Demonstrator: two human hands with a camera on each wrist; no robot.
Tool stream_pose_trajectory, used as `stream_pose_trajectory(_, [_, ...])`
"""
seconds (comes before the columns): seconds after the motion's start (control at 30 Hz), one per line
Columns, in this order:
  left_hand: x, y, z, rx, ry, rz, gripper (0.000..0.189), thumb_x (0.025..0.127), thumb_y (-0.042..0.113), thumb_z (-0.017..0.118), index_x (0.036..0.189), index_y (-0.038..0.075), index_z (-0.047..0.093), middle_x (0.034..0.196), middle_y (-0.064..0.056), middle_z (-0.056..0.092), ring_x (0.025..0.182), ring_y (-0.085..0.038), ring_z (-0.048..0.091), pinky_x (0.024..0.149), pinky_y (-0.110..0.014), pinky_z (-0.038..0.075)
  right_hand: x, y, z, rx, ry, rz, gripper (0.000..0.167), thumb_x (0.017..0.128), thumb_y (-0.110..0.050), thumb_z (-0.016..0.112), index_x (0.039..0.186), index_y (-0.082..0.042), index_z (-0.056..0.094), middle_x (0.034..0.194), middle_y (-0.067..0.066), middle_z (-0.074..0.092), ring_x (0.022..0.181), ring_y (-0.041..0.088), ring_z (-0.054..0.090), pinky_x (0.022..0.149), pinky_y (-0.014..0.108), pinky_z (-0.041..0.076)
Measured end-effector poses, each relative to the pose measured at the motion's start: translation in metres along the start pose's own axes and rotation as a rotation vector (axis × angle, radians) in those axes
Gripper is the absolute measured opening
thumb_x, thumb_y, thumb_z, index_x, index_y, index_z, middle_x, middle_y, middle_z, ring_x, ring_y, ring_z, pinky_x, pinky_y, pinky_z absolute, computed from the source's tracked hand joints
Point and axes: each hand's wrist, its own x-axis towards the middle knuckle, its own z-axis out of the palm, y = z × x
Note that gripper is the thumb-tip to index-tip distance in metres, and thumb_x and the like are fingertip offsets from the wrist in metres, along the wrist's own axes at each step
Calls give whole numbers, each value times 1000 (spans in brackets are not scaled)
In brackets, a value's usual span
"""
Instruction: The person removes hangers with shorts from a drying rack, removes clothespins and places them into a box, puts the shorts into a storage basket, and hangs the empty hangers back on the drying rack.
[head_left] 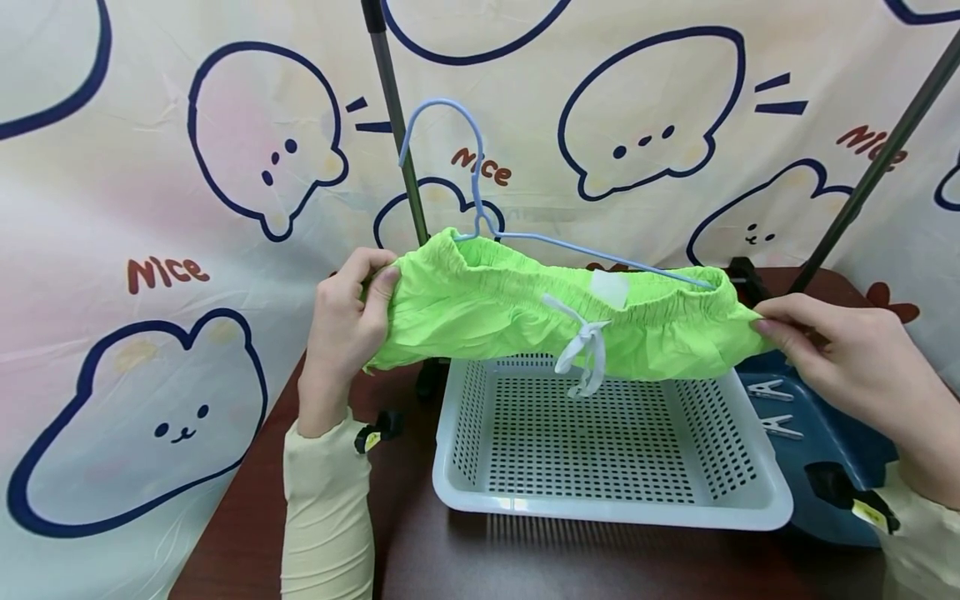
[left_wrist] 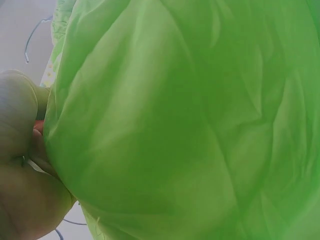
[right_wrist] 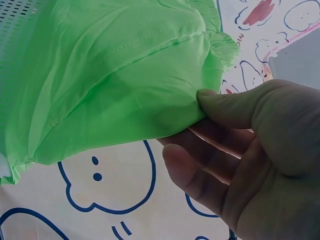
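Note:
Bright green shorts (head_left: 495,308) with an elastic waistband and a white drawstring bow (head_left: 587,342) are stretched wide between both hands. A blue wire hanger (head_left: 577,247) sits inside the waist, its hook standing up above the cloth on the left. My left hand (head_left: 352,312) grips the left side of the shorts, thumb in front. At the right edge, my right hand (head_left: 840,350) pinches a bit of cloth between thumb and fingers, as the right wrist view also shows. Green fabric (left_wrist: 175,120) fills most of the left wrist view and hides the left fingertips.
Below the shorts a pale perforated plastic basket (head_left: 615,517) stands on the dark brown table (head_left: 420,550). To its right is a blue tray (head_left: 832,508) with white clothespins (head_left: 780,427). Dark poles (head_left: 885,158) rise behind, in front of a cartoon-print curtain (head_left: 247,400).

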Motion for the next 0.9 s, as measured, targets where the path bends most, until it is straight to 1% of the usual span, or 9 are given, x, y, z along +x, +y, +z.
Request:
stream_pose_trajectory(0.2, [-1,-1,-1,3,5,-11,13,98,7,57,99,-4,64,88,-15,68,73,-16,54,69,-17,40,0,0,0,-2,-8,11,23,84,3,72,105,-4,69,87,14,71,57,4,46,58,2,39])
stream_pose_trajectory(0.47, [-1,-2,-3,7,8,-52,13,99,8,55,100,-4,62,88,-15,67,71,-15,51,67,-17,39,0,1,-1,-11,-3,8,23,85,4,71,106,-4,69,86,14,70,57,2,43,56,4,39])
stream_pose_trajectory(0.67, [0,-2,-2,17,6,-49,14,99,9,55,100,-4,62,88,-15,67,71,-15,51,66,-17,39,-1,1,0,-15,-8,13,22,85,4,70,106,-3,69,85,13,69,57,2,43,55,4,39])
stream_pose_trajectory(0.9, [0,-2,-1,19,21,-66,15,99,9,55,100,-4,62,89,-16,66,72,-16,52,68,-18,39,0,1,1,-6,-8,3,24,83,6,71,106,-3,69,84,12,69,58,2,42,54,6,39])
